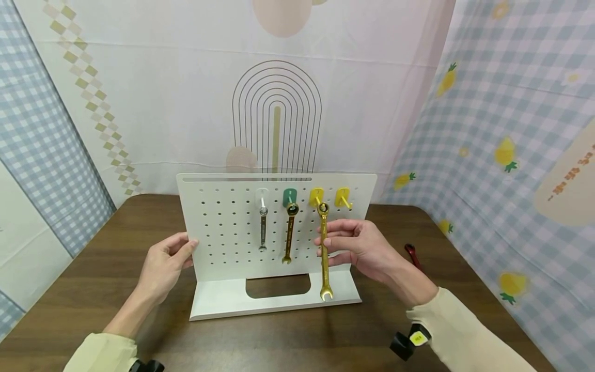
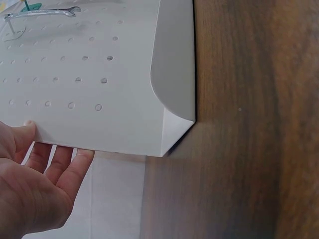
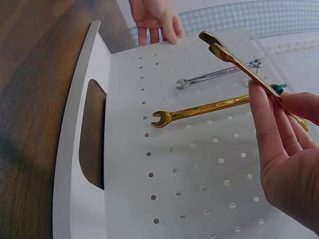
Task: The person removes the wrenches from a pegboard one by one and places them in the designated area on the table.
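My right hand pinches a gold combination wrench between thumb and fingers. Its ring end overlaps the left yellow hook in the head view, and its open end points down. With the thumb in front and fingers behind, my left hand grips the left edge of the white pegboard. A small silver wrench hangs from the white hook. Beside it, a second gold wrench hangs on the green hook. The right yellow hook bears nothing.
A red wrench lies on the brown wooden table, right of the pegboard and partly behind my right forearm. The board's base has a rectangular cutout. Patterned cloth hangs behind and at both sides.
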Available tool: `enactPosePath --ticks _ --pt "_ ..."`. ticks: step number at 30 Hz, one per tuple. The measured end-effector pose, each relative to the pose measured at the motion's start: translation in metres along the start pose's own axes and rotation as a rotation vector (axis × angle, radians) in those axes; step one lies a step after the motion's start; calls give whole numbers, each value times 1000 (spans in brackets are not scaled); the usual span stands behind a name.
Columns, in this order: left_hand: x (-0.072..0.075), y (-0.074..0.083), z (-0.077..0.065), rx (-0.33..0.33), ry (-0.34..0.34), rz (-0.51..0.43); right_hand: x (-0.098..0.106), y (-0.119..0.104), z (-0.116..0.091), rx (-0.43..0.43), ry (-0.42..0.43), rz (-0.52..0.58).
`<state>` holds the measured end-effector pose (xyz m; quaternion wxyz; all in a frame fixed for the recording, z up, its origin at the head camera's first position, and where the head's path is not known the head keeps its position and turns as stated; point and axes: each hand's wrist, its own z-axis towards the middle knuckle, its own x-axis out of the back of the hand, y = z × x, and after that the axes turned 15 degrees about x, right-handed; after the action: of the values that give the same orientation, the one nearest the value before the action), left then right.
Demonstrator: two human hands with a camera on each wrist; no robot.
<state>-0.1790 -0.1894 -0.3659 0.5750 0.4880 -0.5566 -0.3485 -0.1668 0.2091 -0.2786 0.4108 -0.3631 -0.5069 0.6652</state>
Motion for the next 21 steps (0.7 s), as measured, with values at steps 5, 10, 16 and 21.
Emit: enactPosePath --ticks 5,10,16,21 --pt "0 0 0 -11 0 -8 -1 -3 0 1 3 11" --pt "-1 0 -1 -10 -5 -17 -2 -4 1 8 1 27" --pt "0 -1 -1 -24 -10 -20 2 -4 -2 24 -8 19" --pt "0 -1 0 -23 -10 -18 9 -3 -7 12 9 11"
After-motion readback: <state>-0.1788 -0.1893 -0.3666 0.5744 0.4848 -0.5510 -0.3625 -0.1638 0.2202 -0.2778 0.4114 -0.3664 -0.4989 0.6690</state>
